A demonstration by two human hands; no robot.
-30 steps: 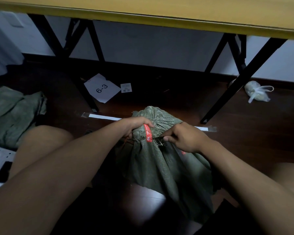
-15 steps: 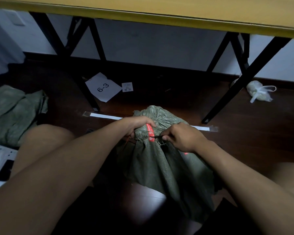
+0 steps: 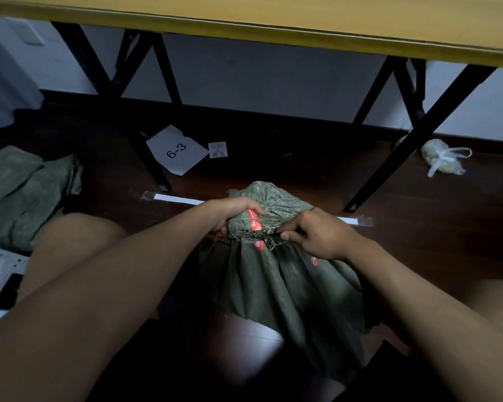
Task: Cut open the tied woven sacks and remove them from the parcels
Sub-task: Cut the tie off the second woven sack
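Note:
A green woven sack stands on the dark floor between my knees, its neck bunched and tied. A red tag runs down the bunched top. My left hand grips the gathered top of the sack from the left, fingers curled over it. My right hand is at the tie on the right side of the neck, fingers curled and pinching something thin and dark at the frayed string; what it holds is too small to make out.
A yellow table edge spans the top, with black folding legs on both sides. A crumpled green sack lies at left. A paper marked 6-3, a small label and a tied plastic bag lie on the floor.
Both hands have stayed on the sack's neck with only slight shifts. My right hand has worked a little closer to the tie.

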